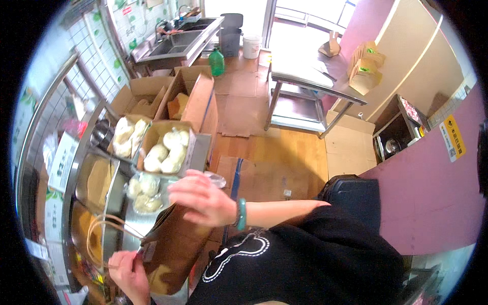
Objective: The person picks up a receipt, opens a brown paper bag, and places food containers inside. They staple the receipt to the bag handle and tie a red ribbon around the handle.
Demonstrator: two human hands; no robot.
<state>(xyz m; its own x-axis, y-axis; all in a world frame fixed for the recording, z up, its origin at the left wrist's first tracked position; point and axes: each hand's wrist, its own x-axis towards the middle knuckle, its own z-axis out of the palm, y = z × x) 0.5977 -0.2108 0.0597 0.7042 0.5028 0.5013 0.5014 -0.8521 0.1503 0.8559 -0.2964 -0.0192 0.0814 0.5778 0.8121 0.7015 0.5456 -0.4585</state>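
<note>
My left hand (129,274) grips the edge of a brown kraft paper bag (179,248) at the lower left, beside its looped paper handles (95,232). My right hand (204,198), with bangles at the wrist, is over the bag's far upper edge with fingers bent; whether it pinches anything cannot be told. Just beyond its fingers, clear plastic bags of pale, dough-like rounds (146,190) lie on a metal counter (133,221). A clear plastic piece (216,179) shows behind the right hand. The bag's inside is mostly hidden.
An open carton (192,141) with bagged pale rounds stands past the counter, near larger cartons (194,91). Metal containers (95,179) line the left. Further off are a sink (171,44), a steel table (305,76) and a pink partition (427,202) at the right.
</note>
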